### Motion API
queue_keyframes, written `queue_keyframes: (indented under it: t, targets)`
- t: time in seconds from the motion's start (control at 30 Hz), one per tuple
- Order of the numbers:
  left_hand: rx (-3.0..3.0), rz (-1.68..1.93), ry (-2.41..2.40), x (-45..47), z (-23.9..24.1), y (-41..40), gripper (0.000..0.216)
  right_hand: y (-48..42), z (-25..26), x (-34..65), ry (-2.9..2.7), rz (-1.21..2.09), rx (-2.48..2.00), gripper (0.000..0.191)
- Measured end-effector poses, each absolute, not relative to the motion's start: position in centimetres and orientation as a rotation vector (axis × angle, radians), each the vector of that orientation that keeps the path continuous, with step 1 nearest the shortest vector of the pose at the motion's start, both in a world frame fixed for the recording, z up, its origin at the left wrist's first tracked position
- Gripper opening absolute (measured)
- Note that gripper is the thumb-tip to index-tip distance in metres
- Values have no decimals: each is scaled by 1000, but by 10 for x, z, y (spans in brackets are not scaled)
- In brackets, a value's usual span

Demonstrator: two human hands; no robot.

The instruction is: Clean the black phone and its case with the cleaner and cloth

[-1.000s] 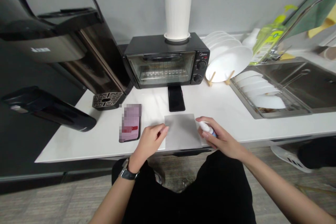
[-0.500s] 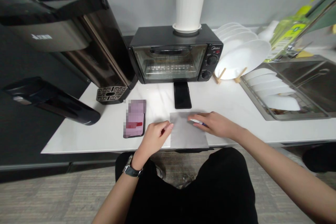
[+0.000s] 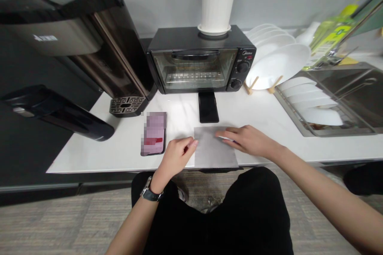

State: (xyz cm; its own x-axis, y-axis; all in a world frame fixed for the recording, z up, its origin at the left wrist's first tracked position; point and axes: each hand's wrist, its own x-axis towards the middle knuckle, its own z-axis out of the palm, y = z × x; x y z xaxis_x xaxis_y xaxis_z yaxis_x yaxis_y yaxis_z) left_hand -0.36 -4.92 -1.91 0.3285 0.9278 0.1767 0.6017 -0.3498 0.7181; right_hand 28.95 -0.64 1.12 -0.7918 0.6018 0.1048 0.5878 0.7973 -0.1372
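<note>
A grey cloth [image 3: 214, 152] lies flat at the front edge of the white counter [image 3: 119, 155]. My left hand [image 3: 176, 156] pinches the cloth's left edge with curled fingers; a watch is on that wrist. My right hand [image 3: 249, 141] rests over the cloth's upper right corner, its fingers closed round a small white spray bottle [image 3: 225, 138] that is mostly hidden under the hand. A phone with a pink screen [image 3: 153, 133] lies just left of my left hand. A black phone [image 3: 208, 106] lies beyond the cloth.
A black toaster oven [image 3: 200, 67] stands at the back with a white utensil holder [image 3: 218, 0] on top. A dark drinks machine [image 3: 89, 48] fills the left. White plates in a rack [image 3: 278, 63], a sink [image 3: 344, 99] and a green bottle [image 3: 332, 40] are on the right.
My right hand has moved left and away from me with the spray bottle, from beside the cloth onto its upper right corner. My left hand has kept its hold on the cloth's edge.
</note>
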Motion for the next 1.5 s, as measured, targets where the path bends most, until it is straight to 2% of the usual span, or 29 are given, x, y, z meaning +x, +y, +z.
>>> queue_keyframes:
  t: [0.27, 0.47, 0.6, 0.77, 0.83, 0.9, 0.97, 1.1, 1.23, 1.33, 1.4, 1.5]
  targets:
    - [2035, 806, 1352, -5, -19, -51, 43, -15, 5, 289, -2939, -105, -904, 41]
    - [2125, 723, 1240, 15, -6, -66, 29, -54, 14, 294, -2891, -215, -794, 50]
    - [2237, 674, 1042, 40, 8, -73, 30, -74, 12, 291, -2873, -139, -727, 56]
    - [2248, 702, 996, 53, 16, -74, 29, -74, -1, 292, -2711, 171, -758, 42]
    - [2251, 751, 1043, 49, 14, -75, 36, -60, -7, 301, -2542, 250, -838, 40]
    - [2287, 793, 1111, 41, 11, -74, 33, -36, -13, 315, -2322, 270, -992, 46]
    - [2348, 799, 1197, 31, 5, -73, 26, -4, -20, 331, -2104, 306, -1154, 64]
    - [2476, 698, 1266, 19, -9, -70, 33, 60, -36, 354, -1879, 475, -1108, 94]
    - [2514, 632, 1253, 16, -18, -73, 40, 90, -49, 361, -1705, 530, -1126, 106]
    - [2486, 653, 1280, 12, -15, -78, 45, 75, -46, 363, -1606, 405, -1212, 119]
    - [2464, 683, 1311, 12, -9, -76, 45, 47, -40, 359, -1501, 191, -1289, 111]
    - [2512, 672, 1336, 20, 1, -59, 44, -5, -31, 338, -1600, 94, -1310, 59]
